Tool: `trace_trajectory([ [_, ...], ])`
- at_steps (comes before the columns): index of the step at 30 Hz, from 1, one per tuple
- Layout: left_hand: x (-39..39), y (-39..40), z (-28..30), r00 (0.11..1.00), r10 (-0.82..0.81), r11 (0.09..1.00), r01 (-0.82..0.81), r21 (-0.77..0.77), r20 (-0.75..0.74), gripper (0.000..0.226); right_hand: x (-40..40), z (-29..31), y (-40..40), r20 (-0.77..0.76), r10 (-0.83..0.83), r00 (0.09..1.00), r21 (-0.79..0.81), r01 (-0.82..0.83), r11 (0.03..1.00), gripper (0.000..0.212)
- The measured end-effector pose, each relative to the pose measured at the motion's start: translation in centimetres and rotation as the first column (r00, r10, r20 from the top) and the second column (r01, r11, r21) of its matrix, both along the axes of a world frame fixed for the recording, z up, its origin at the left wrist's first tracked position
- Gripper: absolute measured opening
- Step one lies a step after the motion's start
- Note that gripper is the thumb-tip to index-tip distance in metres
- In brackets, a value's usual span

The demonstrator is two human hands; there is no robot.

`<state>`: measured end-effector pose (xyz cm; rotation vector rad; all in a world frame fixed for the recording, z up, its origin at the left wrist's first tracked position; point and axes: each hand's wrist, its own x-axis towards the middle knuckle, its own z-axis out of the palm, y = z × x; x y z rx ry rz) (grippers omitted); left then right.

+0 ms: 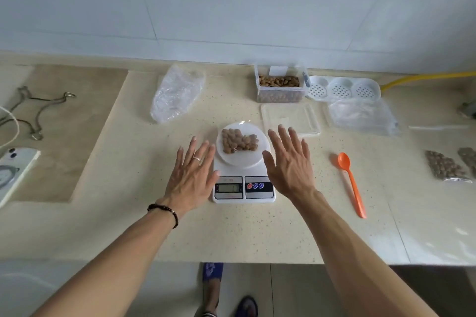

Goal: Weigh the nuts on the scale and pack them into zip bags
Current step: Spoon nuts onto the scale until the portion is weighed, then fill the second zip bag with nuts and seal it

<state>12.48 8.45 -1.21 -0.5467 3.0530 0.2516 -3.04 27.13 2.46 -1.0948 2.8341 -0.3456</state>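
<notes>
A white kitchen scale [242, 169] stands mid-counter, and a zip bag of brown nuts [239, 143] lies on its round platform. My left hand [193, 173] is spread flat just left of the scale, fingers straight, holding nothing. My right hand [289, 159] is spread the same way at the scale's right side, empty too. Behind the scale is a clear plastic box of nuts [280, 87], with its lid [291, 117] lying flat in front of it. An orange spoon [350, 182] lies to the right. Packed bags of nuts [445, 166] sit at the far right.
A crumpled clear bag [177, 93] lies at the back left, more clear bags [363, 115] at the back right. A white perforated tray [343, 88] stands beside the nut box. Wire clips [38, 115] and a white device [13, 175] sit on the left. The counter edge [231, 262] runs along the front.
</notes>
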Motion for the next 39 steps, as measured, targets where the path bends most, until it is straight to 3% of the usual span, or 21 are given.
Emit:
trace_trajectory([
  [19,3.0,2.3,-0.8,0.999,0.040,0.999,-0.041,-0.005,-0.021,0.079,2.7,0.1,1.5,-0.055,0.048,0.997,0.061,-0.045,0.997,0.074],
  [28,0.9,1.7,-0.3,0.998,0.009,1.000,-0.008,0.023,-0.065,0.077,1.6,0.3,1.2,-0.013,0.014,1.000,0.046,-0.014,0.999,0.063],
  [33,-2.3,1.0,0.8,0.997,-0.044,0.999,0.046,0.020,-0.063,0.079,-0.4,0.6,1.0,0.047,-0.057,0.997,-0.020,0.058,0.998,0.061],
  [39,-9.4,-0.2,1.7,0.987,-0.139,0.987,0.144,0.071,-0.076,0.080,-3.7,0.8,1.4,0.201,-0.274,0.941,-0.122,0.301,0.946,0.060],
])
